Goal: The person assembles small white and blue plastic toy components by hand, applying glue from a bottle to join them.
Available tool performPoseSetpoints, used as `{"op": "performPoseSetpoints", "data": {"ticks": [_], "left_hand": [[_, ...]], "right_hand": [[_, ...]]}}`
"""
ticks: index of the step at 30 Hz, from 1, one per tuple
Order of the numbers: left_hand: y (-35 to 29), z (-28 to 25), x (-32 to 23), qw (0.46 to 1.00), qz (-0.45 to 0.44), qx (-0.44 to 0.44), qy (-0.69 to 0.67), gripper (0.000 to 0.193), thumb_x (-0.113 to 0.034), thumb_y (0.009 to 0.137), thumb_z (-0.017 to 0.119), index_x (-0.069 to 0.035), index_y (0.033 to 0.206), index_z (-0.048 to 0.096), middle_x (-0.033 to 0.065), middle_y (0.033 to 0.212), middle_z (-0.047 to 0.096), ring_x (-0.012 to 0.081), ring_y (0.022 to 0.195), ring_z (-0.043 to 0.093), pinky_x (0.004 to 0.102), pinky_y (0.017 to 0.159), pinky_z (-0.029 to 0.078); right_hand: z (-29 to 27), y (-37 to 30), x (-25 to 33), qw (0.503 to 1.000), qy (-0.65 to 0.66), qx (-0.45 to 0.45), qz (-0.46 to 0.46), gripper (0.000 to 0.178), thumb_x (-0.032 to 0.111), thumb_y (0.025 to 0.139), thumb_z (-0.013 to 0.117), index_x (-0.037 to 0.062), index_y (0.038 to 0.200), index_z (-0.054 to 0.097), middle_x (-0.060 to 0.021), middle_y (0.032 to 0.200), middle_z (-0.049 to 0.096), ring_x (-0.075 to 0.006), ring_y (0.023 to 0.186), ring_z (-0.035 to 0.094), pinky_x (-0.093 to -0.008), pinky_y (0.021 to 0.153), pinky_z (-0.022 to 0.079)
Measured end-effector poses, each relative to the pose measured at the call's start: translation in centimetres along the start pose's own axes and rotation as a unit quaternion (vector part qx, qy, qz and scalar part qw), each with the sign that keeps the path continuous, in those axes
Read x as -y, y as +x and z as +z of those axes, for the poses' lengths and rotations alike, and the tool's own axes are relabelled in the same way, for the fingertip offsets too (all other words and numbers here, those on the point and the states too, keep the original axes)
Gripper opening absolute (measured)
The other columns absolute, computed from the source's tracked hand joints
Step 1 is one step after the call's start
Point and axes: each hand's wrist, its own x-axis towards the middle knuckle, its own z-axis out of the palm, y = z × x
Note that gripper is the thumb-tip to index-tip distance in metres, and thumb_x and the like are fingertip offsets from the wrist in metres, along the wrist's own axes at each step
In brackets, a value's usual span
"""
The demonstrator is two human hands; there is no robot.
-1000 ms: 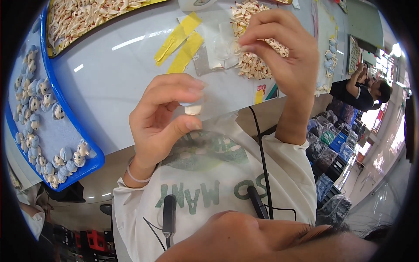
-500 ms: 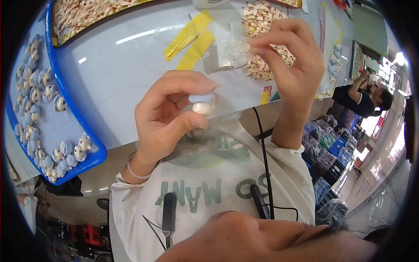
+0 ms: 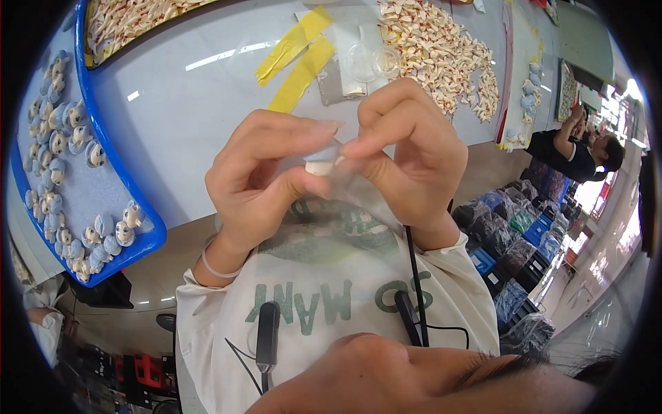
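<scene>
Between the thumb and fingers of my left hand [image 3: 241, 183] is a small doll head [image 3: 318, 167], with a light blue cap on top and a cream part below. My right hand [image 3: 417, 155] has come up against its right side, thumb and forefinger pinched together. A tiny pale piece [image 3: 339, 159] shows at those fingertips, touching or very close to the head; blur hides which. Beyond my hands lie a clear round dish [image 3: 360, 63] and a heap of small pointed cream pieces [image 3: 441, 58], some red-tipped.
At the left stands a blue tray [image 3: 157, 231] with several blue-capped doll heads. A dark-edged tray [image 3: 148, 31] of cream pieces sits at the far left. Yellow tape strips [image 3: 295, 45] cross the table. Another person [image 3: 576, 152] and stacked crates [image 3: 517, 276] are off to the right.
My right hand has moved from beside the heap and dish, left and nearer, to the doll head. The left hand stays almost in place, still holding the head.
</scene>
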Motion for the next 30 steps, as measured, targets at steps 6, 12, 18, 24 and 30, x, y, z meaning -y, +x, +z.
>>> {"op": "performPoseSetpoints", "data": {"ticks": [6,12,18,24,30], "left_hand": [[-0.3,0.2,-0.1,0.997,0.022,-0.01,0.075,0.029,-0.006,0.067,0.072,0.004,0.092,0.061,0.0155,0.092,0.06,0.0187,0.08,0.058,0.025,0.065,0.047],[-0.1,0.3,0.1,1.0,0.026,-0.008,0.006,0.036,-0.012,0.068,0.072,0.003,0.097,0.059,0.0147,0.094,0.059,0.0199,0.086,0.057,0.0289,0.074,0.045],[0.0,0.1,0.0,1.0,-0.018,0.012,-0.014,0.041,-0.015,0.068,0.072,0.004,0.101,0.056,0.0146,0.096,0.059,0.0203,0.089,0.056,0.0307,0.08,0.043],[-0.1,0.0,-0.3,0.999,-0.026,0.014,0.019,0.04,-0.015,0.067,0.073,0.005,0.098,0.059,0.0147,0.094,0.06,0.0197,0.087,0.056,0.0301,0.077,0.043],[-0.1,0.4,-0.2,0.999,-0.031,0.004,0.026,0.038,-0.013,0.066,0.073,0.005,0.097,0.059,0.0146,0.093,0.06,0.0192,0.085,0.057,0.0291,0.075,0.044]], "right_hand": [[0.2,-0.4,-0.6,0.999,-0.004,0.022,-0.043,0.019,-0.002,0.064,0.072,0.0021,0.067,0.053,-0.0077,0.076,0.05,-0.0112,0.063,0.045,-0.0201,0.054,0.035],[0.2,0.1,-0.7,0.997,0.05,-0.016,-0.053,0.021,0.001,0.057,0.073,0.0078,0.072,0.061,-0.0043,0.074,0.055,-0.0156,0.068,0.052,-0.0245,0.059,0.041],[-0.3,-0.1,-0.7,0.998,0.025,-0.048,-0.043,0.022,0.002,0.056,0.074,0.0094,0.074,0.064,-0.0044,0.075,0.057,-0.0151,0.068,0.053,-0.0248,0.057,0.042],[0.0,0.0,-0.8,0.998,0.001,-0.028,-0.065,0.023,-0.007,0.053,0.066,0.0094,0.069,0.064,-0.0018,0.071,0.057,-0.0159,0.065,0.053,-0.0243,0.056,0.041],[-0.5,0.0,-1.4,0.992,-0.016,0.002,-0.128,0.023,-0.012,0.052,0.063,0.0017,0.071,0.064,-0.0066,0.073,0.055,-0.0147,0.064,0.051,-0.0222,0.053,0.039]]}}
